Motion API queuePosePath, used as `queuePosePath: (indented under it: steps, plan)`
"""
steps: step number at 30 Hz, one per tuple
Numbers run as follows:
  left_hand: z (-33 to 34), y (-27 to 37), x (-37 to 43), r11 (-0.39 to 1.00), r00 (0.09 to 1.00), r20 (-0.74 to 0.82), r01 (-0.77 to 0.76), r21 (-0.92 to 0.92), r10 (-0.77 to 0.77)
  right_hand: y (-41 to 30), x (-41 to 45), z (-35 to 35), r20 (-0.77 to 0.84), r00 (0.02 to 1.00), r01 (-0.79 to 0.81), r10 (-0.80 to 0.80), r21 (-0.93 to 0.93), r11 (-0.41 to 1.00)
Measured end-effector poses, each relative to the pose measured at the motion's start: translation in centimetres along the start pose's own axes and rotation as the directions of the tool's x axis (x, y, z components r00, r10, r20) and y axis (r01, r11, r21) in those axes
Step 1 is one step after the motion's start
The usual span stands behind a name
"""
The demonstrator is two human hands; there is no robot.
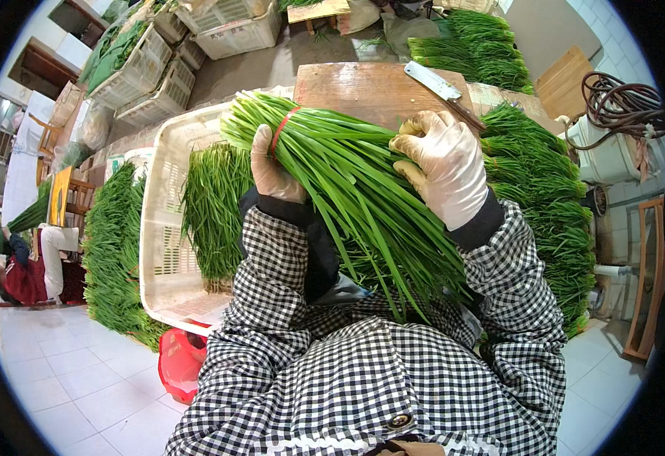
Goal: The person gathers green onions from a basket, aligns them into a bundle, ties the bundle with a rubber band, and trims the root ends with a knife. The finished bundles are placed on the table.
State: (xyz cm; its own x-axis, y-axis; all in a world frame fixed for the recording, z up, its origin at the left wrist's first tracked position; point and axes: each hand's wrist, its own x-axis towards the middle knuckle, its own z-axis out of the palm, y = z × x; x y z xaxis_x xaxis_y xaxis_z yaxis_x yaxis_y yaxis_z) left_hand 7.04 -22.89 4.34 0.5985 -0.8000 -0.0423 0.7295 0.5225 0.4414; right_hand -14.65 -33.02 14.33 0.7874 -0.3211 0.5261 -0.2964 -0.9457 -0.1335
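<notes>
My gloved left hand (278, 174) holds a bunch of garlic chives (355, 171) near its pale cut end, its thumb beside a red band (284, 128) that circles the stems. The green leaves slant down to the right across my lap. On the right side of the bunch, my gloved right hand (440, 165) has its fingers bent and seems to pinch a few leaves that stick out. Beyond the bunch lies a wooden board (355, 85), with a cleaver (435, 82) resting at its right side.
A white plastic crate (158, 228) with chives stands at my left, above a red bag (181, 362). Chive piles (543, 228) flank me on the right and another heap (113, 251) on the left. A coiled hose (612, 108) hangs far right. Another person (27, 273) sits far left.
</notes>
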Motion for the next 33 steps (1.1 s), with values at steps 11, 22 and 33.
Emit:
queuePosePath:
  steps: [11,22,33]
  plan:
    - [-0.3,-0.3,0.1,0.999,0.999,0.013,0.033,0.007,-0.033,0.6,-0.1,2.0,-0.140,0.974,0.157,-0.176,-0.137,0.978]
    - [0.2,-0.3,-0.1,0.997,0.999,-0.027,0.041,-0.064,-0.043,1.0,0.0,3.1,-0.172,0.950,0.213,-0.263,-0.262,0.941]
    - [9.7,0.3,-0.3,0.954,0.989,-0.092,-0.081,0.287,0.112,3.4,0.4,0.7,-0.063,0.983,-0.116,0.175,0.528,0.842]
